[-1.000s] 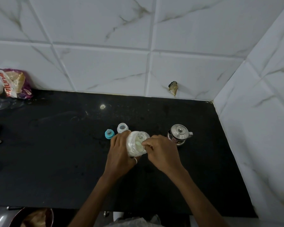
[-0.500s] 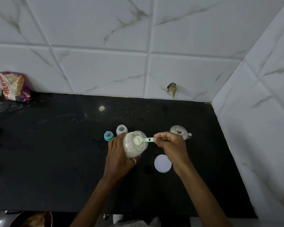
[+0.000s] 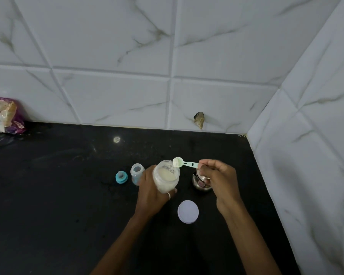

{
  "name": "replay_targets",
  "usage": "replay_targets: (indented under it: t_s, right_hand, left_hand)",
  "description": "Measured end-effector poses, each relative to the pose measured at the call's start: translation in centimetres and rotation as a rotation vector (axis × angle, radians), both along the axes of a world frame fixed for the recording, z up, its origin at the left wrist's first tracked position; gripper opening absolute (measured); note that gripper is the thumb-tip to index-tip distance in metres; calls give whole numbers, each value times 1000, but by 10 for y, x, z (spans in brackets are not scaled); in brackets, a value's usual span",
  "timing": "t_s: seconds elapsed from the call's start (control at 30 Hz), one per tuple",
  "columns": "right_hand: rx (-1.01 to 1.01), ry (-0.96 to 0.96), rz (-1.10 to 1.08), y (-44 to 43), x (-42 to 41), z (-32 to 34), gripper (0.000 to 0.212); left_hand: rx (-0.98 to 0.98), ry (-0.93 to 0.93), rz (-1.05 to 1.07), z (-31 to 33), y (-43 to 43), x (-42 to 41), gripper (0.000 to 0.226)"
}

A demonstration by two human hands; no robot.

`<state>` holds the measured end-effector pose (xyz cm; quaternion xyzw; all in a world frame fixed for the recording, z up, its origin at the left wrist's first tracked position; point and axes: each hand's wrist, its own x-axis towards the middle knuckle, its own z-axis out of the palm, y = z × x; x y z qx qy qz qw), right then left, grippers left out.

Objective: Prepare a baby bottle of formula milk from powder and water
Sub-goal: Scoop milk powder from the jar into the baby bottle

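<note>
My left hand [image 3: 153, 193] grips a clear jar of pale formula powder [image 3: 166, 176], tilted with its open mouth toward me. My right hand [image 3: 218, 179] pinches the handle of a light green scoop [image 3: 184, 163]; its bowl, heaped with powder, hovers just over the jar's far rim. The small clear baby bottle [image 3: 136, 173] stands uncapped just left of my left hand. Its teal teat cap [image 3: 121, 177] sits on the counter further left. The jar's white lid [image 3: 188, 211] lies flat on the counter between my wrists.
A steel lidded pot [image 3: 201, 184] stands behind my right hand, partly hidden. The black counter [image 3: 58, 185] ends at white tiled walls behind and to the right. A plastic bread bag [image 3: 5, 116] leans on the back wall at far left.
My right hand drew the filled scoop out of the jar and lifted it up to the jar's rim. The jar tilted a little more toward me.
</note>
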<state>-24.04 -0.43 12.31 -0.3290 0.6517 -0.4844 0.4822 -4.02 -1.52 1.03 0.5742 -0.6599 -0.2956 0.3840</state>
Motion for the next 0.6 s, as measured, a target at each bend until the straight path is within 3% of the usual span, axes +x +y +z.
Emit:
replay_targets:
  t_s: [0.1, 0.6]
  right_hand:
    - [-8, -19, -39, -7, -10, 4, 15]
    - [91, -119, -98, -23, -12, -12, 15]
  left_hand:
    - [19, 69, 10, -6, -18, -12, 75]
    - [204, 95, 33, -67, -53, -34, 96]
